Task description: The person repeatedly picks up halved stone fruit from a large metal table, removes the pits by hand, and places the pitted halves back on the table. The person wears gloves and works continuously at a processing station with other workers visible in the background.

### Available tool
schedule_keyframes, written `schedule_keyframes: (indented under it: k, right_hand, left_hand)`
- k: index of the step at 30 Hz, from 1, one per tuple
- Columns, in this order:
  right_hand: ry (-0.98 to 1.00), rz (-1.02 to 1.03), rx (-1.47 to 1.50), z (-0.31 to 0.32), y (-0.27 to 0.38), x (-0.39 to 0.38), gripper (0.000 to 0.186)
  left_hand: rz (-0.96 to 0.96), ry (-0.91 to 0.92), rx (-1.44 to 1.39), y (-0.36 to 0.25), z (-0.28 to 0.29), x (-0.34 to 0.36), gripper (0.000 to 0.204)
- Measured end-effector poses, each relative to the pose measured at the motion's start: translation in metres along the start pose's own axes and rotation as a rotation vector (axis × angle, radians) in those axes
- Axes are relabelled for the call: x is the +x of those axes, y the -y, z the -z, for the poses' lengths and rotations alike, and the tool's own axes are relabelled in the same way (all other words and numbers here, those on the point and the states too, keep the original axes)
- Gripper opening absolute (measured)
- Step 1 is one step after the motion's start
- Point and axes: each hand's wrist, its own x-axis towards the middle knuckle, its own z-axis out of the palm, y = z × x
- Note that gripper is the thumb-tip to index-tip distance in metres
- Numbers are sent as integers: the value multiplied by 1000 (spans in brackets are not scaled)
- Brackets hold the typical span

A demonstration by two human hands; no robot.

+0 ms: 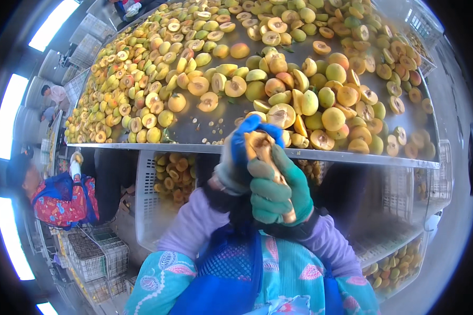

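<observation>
In front of my chest, just past the near edge of the metal table (310, 154), my two gloved hands meet. My left hand (242, 152), in a blue and whitish glove, is closed round a cut apricot half (258, 140) with a brownish hollow; motion blurs its fingers. Green-gloved, my right hand (278, 191) wraps round a wooden-handled tool (270, 165). The tool's upper end reaches the fruit, and its working tip is hidden there. Beyond my hands lie many whole and halved apricots (281, 115), yellow, green and reddish, some with the pit showing.
Loose pits (210, 125) are scattered near the table edge. Under the table stands a white crate (145, 205) of fruit halves. Another white crate (389, 249) with fruit is at lower right. A person in red patterned clothing (63, 199) works at left, beside stacked crates (97, 254).
</observation>
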Motion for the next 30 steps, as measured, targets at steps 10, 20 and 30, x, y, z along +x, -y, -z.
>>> schedule_keyframes:
  k: [10, 20, 30]
  right_hand:
    - [-802, -13, -810, 30, -5, -4, 37]
    - [-918, 554, -1918, 37, 7, 21, 37]
    - [-961, 537, -1925, 43, 2, 16, 36]
  left_hand:
    - [326, -302, 1365, 14, 148, 74, 48]
    - [-152, 217, 715, 14, 87, 39, 24]
    - [-338, 50, 644, -8, 16, 13, 29]
